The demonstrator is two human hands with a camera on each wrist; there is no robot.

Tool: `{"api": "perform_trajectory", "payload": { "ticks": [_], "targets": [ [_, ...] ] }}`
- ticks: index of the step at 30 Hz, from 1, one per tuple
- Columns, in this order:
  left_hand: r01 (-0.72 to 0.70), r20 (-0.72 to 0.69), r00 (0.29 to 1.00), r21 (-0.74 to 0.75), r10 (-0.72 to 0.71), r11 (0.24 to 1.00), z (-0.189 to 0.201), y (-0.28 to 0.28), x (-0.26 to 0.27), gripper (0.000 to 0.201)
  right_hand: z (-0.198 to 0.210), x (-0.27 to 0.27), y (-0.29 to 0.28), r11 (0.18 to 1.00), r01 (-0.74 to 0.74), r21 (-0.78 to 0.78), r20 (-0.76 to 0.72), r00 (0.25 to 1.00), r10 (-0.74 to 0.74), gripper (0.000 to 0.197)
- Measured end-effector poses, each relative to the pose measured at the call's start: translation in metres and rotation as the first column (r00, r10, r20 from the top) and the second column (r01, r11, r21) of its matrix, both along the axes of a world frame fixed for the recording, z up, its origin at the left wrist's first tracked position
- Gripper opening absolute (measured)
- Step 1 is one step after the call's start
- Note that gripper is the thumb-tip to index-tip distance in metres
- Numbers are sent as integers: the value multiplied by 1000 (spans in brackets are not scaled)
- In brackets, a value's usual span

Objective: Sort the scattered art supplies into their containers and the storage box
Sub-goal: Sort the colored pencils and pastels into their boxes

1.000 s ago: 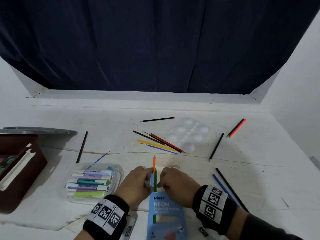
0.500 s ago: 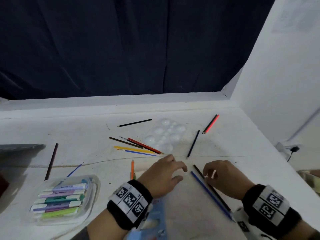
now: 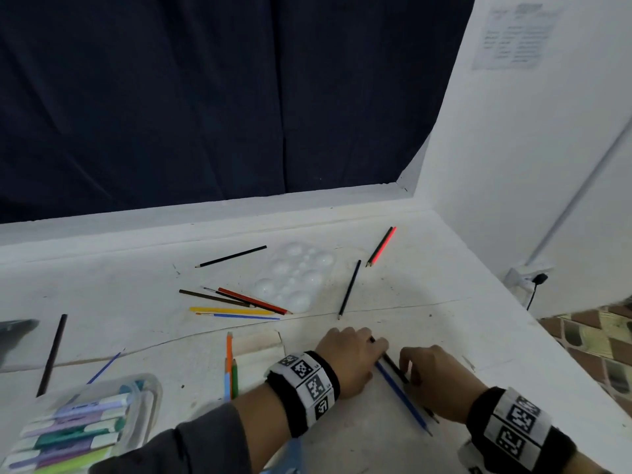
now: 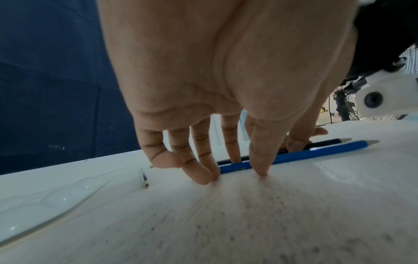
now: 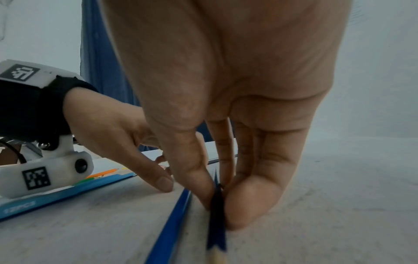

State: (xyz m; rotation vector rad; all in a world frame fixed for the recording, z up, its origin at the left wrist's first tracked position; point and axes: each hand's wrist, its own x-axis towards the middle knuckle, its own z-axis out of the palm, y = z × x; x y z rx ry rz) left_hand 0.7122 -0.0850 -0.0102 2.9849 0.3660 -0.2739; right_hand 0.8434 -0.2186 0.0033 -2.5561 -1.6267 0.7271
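Two pencils lie side by side on the white table, a blue pencil (image 3: 400, 395) and a dark pencil (image 3: 393, 364). My left hand (image 3: 376, 347) is at their far ends; in the left wrist view its thumb (image 4: 260, 160) and index finger stand either side of the blue pencil (image 4: 316, 151), pinching it. My right hand (image 3: 407, 371) pinches the dark pencil (image 5: 217, 223) between thumb and fingertips against the table. The blue pencil box (image 5: 56, 194) lies behind my left wrist, with orange and green pencils (image 3: 229, 367) sticking out of it.
A clear tub of highlighters (image 3: 85, 425) sits at the near left. A white palette (image 3: 297, 275) and several loose pencils (image 3: 239, 302) lie farther back, with a red pair (image 3: 381, 246) near the right wall. A brown pencil (image 3: 51, 354) lies far left.
Both hands have left the pencil box and moved right to the blue and dark pencils. The right hand now pinches the dark one. The head view has swung right.
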Motion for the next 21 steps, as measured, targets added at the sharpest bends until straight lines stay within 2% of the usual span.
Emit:
{"api": "perform_trajectory", "payload": {
  "ticks": [3, 5, 8, 11, 13, 18, 21],
  "targets": [
    [-7, -5, 1000, 12, 7, 1000, 2, -1, 2, 39, 0, 3, 3, 999, 46, -29, -25, 999, -46, 13],
    [-5, -16, 1000, 19, 5, 1000, 4, -2, 3, 37, 3, 6, 7, 994, 107, -15, -99, 989, -108, 14],
    [6, -7, 1000, 14, -5, 1000, 5, -3, 4, 29, 8, 9, 8, 974, 217, 68, -253, 948, -193, 21],
    [70, 17, 997, 16, -70, 997, 3, -4, 4, 22, 13, 11, 2, 934, 294, 201, -393, 898, -198, 34],
    [94, 12, 995, 24, -95, 995, 2, -3, 2, 18, 15, 11, 0, 910, 326, 255, -446, 875, -188, 35],
    [101, 6, 995, 37, -101, 994, 5, 6, -8, 13, 13, 8, 3, 863, 392, 320, -511, 838, -191, 23],
    [54, 21, 998, 20, -54, 998, 16, 16, -19, 10, 15, 4, 5, 842, 364, 398, -457, 875, -163, 19]
  ]
}}
